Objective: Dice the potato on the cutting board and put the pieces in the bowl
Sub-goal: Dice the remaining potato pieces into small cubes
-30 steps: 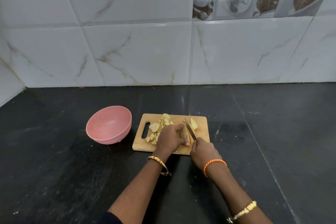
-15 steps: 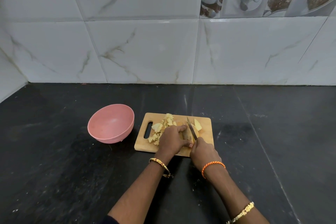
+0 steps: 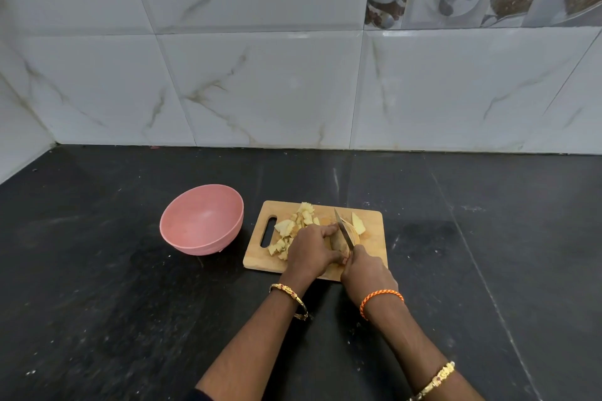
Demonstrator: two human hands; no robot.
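A wooden cutting board point(image 3: 374, 239) lies on the black counter. My left hand point(image 3: 311, 249) grips a brown-skinned potato piece point(image 3: 338, 241) on the board. My right hand point(image 3: 366, 267) holds a knife point(image 3: 343, 228) whose blade runs through the potato just right of my left fingers. Several pale diced pieces point(image 3: 290, 231) are heaped on the board's left half. A larger potato wedge point(image 3: 357, 223) lies to the right of the blade. The pink bowl point(image 3: 202, 220) stands left of the board with nothing visible inside.
The black stone counter point(image 3: 114, 303) spreads to both sides and toward me. A white marbled tile wall point(image 3: 260, 91) rises behind the counter, and a side wall closes off the far left corner.
The knife blade has shifted slightly along the potato piece under my left hand. The view has drifted a little to the left. Bowl and board stay in place.
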